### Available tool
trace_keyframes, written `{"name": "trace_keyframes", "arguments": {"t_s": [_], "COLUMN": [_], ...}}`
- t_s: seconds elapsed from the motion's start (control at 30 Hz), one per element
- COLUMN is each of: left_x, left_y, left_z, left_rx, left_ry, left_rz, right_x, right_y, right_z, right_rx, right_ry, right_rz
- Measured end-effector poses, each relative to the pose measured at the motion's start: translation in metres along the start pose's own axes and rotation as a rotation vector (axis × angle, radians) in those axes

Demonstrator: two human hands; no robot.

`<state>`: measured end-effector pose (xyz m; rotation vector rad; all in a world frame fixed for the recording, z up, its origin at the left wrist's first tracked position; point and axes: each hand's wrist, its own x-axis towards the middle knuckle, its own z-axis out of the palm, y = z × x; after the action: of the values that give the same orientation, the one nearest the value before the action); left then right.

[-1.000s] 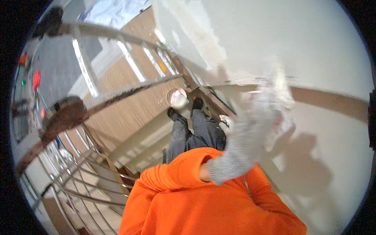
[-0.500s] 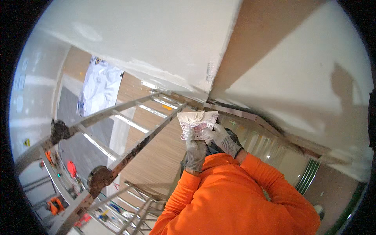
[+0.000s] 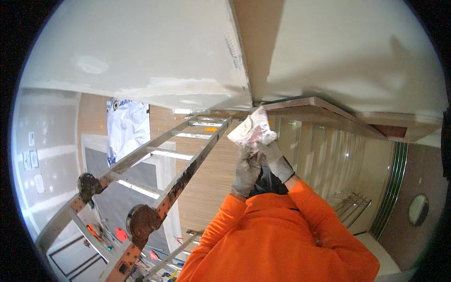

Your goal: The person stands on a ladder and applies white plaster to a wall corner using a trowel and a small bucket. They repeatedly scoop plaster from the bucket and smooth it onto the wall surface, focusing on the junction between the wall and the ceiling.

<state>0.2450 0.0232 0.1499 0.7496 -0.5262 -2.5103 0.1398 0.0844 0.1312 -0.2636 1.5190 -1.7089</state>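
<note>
Both my hands wear grey-white, paste-stained work gloves and meet in front of my chest, above the floor. What they hold looks like a broad putty knife (image 3: 253, 128), its flat blade smeared with white paste and pinkish patches. My left hand (image 3: 247, 170) is closed round its near end, so any handle is hidden. Beside it, the fingers of my right hand (image 3: 276, 157) are closed at the blade's near right corner. The blade tilts up to the right, in front of the foot of the wall corner (image 3: 251, 89).
A paint-spattered metal ladder (image 3: 188, 162) slants along my left. White-patched plasterboard (image 3: 155, 56) rises ahead, with another wall panel (image 3: 329, 61) at right. A brown ledge (image 3: 319, 105) runs under that panel. White sheeting (image 3: 128, 129) lies on the floor at far left.
The putty knife has turned, its right side tipping upward, and sits farther right along the ladder's end. My hands have moved with it. The view has swung, so walls and ladder appear shifted.
</note>
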Motion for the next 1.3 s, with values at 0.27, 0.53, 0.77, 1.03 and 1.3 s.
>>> {"name": "trace_keyframes", "arguments": {"t_s": [0.27,0.53,0.77,1.03,1.3], "left_x": [0.026,-0.012,0.019,0.068,0.108], "left_y": [0.006,0.048,0.099,0.147,0.214], "left_z": [-0.045,-0.066,0.018,0.106,0.193], "left_rx": [0.361,0.756,1.230,1.051,1.273], "left_ry": [0.217,0.510,0.425,0.232,0.020], "left_rz": [-0.156,0.030,0.544,0.940,1.668], "right_x": [0.107,0.201,0.165,0.130,0.079], "right_y": [0.066,0.073,-0.003,-0.114,-0.166], "right_z": [-0.017,-0.014,-0.007,-0.007,0.000], "right_rx": [-0.206,-0.483,-0.466,-0.401,0.067], "right_ry": [0.262,0.216,0.160,0.041,0.052], "right_rz": [-0.062,0.187,0.042,-0.167,-0.341]}}
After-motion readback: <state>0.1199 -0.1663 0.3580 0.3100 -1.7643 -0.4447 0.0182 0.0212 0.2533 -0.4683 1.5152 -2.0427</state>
